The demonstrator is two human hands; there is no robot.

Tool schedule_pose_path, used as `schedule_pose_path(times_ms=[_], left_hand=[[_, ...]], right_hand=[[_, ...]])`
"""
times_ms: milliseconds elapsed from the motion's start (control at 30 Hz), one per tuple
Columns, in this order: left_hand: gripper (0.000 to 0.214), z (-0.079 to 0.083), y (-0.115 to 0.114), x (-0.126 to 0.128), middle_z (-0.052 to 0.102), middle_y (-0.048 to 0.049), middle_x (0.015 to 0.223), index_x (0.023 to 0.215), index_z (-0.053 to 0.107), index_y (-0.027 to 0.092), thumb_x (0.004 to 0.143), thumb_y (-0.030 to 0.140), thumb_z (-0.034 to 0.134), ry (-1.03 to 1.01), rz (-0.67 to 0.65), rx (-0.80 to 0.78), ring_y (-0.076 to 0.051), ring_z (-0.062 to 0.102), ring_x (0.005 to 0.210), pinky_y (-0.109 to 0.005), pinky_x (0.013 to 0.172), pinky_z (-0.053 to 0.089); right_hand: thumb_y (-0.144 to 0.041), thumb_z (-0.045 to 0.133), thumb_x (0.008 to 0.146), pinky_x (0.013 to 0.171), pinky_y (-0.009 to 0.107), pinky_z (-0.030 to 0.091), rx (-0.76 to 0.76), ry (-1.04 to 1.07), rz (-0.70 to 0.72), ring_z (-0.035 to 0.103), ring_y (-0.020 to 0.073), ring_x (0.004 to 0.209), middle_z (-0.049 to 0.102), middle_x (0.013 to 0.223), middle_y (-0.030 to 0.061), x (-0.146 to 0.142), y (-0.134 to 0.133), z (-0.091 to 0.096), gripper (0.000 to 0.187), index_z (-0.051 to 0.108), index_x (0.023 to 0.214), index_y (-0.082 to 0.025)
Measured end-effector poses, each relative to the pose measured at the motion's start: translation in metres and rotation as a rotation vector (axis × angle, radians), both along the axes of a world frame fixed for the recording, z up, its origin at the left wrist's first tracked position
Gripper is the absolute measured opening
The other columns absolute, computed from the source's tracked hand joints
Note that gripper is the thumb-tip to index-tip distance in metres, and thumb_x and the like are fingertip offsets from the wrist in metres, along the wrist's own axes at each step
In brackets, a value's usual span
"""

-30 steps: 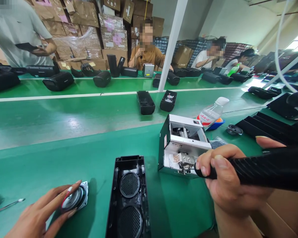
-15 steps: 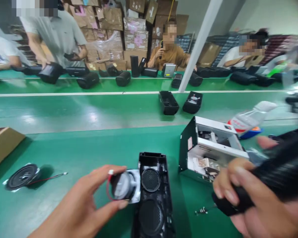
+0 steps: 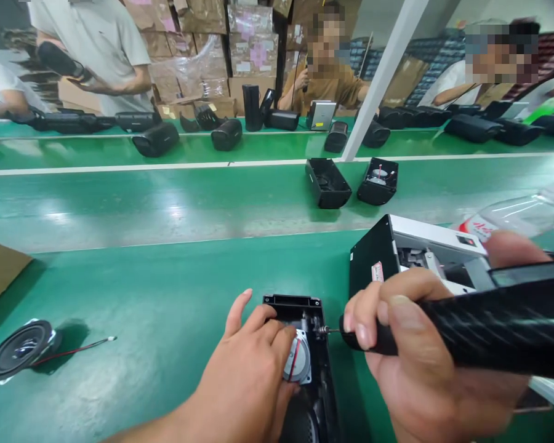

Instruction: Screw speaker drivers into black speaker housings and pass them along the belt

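A small speaker driver (image 3: pixel 301 363) with a red wire sits in the upper part of a black speaker housing (image 3: pixel 323 381), magnet side up. Fingers of my left hand (image 3: pixel 252 354) grip its left edge and hide part of it. My right hand (image 3: pixel 415 344) is wrapped round a black power screwdriver (image 3: pixel 498 326), held nearly level. Its bit, with what looks like a screw (image 3: pixel 323 330) at the tip, reaches the housing's right edge; I cannot tell whether it touches. On the left, a larger speaker driver (image 3: pixel 21 351) lies on the green bench, its wire stretched to the right.
A black-and-white machine (image 3: pixel 372 255) stands behind my right hand, beside a plastic bottle (image 3: pixel 512 212). A cardboard box (image 3: pixel 2 271) is at the left edge. Two black housings (image 3: pixel 327 184) rest farther back. Co-workers (image 3: pixel 92 55) occupy the far side, among more housings.
My left hand has moved right and set the small speaker driver into the housing. My right hand has brought the screwdriver left and up, its tip now at the housing's edge.
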State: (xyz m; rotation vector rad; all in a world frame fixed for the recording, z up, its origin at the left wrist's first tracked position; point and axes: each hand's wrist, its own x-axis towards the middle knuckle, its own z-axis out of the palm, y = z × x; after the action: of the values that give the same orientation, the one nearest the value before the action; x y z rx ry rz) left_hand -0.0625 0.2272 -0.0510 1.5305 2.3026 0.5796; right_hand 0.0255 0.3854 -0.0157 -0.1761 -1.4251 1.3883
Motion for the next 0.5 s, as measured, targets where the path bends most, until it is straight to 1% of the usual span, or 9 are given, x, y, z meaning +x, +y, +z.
schedule_pose_path(times_ms=[67,200,300,500], left_hand=[[0.042,-0.003,0.001,0.000,0.082,-0.0042,0.121,0.126,0.076,0.021,0.084,0.015,0.077,-0.003,0.003,0.004,-0.035,0.066,0.130,-0.072,0.138,0.012],[0.043,-0.008,0.000,-0.001,0.082,-0.0052,0.124,0.131,0.075,0.021,0.088,0.017,0.078,-0.014,-0.002,0.011,-0.036,0.066,0.131,-0.074,0.136,0.017],[0.044,-0.008,-0.001,-0.001,0.081,-0.0058,0.124,0.132,0.073,0.021,0.088,0.014,0.076,-0.026,-0.009,0.002,-0.035,0.066,0.131,-0.073,0.135,0.019],[0.051,-0.006,0.000,-0.002,0.080,-0.0049,0.124,0.134,0.072,0.022,0.084,0.010,0.070,-0.061,-0.011,0.005,-0.034,0.066,0.128,-0.072,0.134,0.020]], right_hand=[[-0.007,0.066,0.103,0.054,0.038,0.056,0.028,-0.025,0.056,0.060,0.0158,0.052,0.065,0.078,-0.0099,-0.002,0.003,-0.010,0.071,0.043,0.160,-0.042],[-0.009,0.065,0.107,0.056,0.038,0.056,0.054,-0.080,0.093,0.062,0.0140,0.054,0.063,0.080,-0.0094,-0.004,0.005,-0.023,0.070,0.040,0.164,-0.040],[-0.011,0.065,0.108,0.057,0.038,0.057,0.054,-0.103,0.107,0.062,0.0133,0.054,0.063,0.081,-0.0090,-0.005,0.004,-0.028,0.069,0.038,0.165,-0.036],[-0.011,0.066,0.108,0.056,0.036,0.058,0.062,-0.109,0.104,0.062,0.0135,0.055,0.064,0.082,-0.0086,-0.006,0.004,-0.033,0.069,0.039,0.165,-0.038]])
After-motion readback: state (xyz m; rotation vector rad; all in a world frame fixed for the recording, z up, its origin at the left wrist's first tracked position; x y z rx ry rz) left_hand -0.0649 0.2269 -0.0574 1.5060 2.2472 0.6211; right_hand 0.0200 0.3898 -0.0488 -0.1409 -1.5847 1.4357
